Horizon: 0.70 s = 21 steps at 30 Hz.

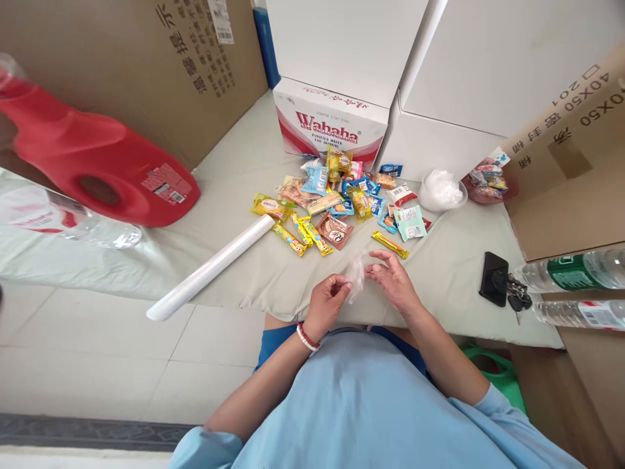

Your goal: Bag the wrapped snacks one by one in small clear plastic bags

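Observation:
Between thumb and fingers, my left hand [328, 303] pinches a crumpled piece of clear, thin plastic film [356, 277]. Close on its right side is my right hand [393, 280], its fingers curved and apart; whether the fingertips touch the film I cannot tell. Just beyond my hands lies a pile of wrapped snacks: a brown packet [334, 230], yellow stick packets [316, 236], a single yellow stick [389, 245] and a pale green packet [411, 223]. A white plastic roll [212, 268] lies slanting to the left of the pile.
A Wahaha carton [332, 124] stands behind the snacks. A bundled white plastic bag [442, 190] and a bowl of snacks [491, 185] are at the right. Nearer lie a black phone [494, 279], keys [518, 293] and water bottles [576, 270]. A red jug [112, 163] is at the left.

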Each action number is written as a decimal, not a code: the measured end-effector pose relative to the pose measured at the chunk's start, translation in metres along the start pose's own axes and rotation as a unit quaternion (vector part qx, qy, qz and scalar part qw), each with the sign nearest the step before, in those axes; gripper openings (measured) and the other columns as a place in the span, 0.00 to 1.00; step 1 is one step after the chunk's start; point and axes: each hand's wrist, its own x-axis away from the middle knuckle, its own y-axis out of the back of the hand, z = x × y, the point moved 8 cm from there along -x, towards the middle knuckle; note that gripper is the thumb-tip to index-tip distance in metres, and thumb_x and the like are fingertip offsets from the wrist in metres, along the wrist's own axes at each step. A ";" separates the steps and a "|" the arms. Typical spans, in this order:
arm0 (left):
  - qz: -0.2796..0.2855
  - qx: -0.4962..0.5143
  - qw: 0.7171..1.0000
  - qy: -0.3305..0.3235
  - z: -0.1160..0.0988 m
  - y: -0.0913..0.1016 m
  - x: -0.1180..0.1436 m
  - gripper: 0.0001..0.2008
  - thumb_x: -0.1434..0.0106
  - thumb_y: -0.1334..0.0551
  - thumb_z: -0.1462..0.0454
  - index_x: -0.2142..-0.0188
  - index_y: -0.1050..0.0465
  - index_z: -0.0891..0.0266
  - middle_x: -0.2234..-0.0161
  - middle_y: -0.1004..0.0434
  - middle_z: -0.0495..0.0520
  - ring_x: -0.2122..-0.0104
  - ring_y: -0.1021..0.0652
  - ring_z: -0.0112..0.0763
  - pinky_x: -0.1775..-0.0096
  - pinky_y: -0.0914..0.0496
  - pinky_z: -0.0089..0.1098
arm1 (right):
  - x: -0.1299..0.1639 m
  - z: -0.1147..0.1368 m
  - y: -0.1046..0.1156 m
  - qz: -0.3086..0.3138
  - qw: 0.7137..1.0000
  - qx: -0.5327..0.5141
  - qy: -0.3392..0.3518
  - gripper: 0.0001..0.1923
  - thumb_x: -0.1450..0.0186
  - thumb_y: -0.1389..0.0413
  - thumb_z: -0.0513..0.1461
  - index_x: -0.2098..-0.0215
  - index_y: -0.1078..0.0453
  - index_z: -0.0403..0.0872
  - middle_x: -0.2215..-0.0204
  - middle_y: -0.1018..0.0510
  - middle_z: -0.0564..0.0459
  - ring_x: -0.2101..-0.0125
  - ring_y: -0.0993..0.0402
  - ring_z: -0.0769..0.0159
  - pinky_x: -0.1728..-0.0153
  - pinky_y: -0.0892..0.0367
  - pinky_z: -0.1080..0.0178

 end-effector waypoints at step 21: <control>-0.021 0.207 0.968 0.139 0.015 0.018 -0.011 0.23 0.46 0.27 0.46 0.64 0.29 0.59 0.68 0.25 0.48 0.70 0.27 0.26 0.68 0.32 0.27 | 0.013 -0.025 0.012 0.046 0.986 -0.050 -0.150 0.20 0.44 0.28 0.51 0.68 0.28 0.48 0.77 0.29 0.60 0.77 0.33 0.72 0.73 0.34 0.67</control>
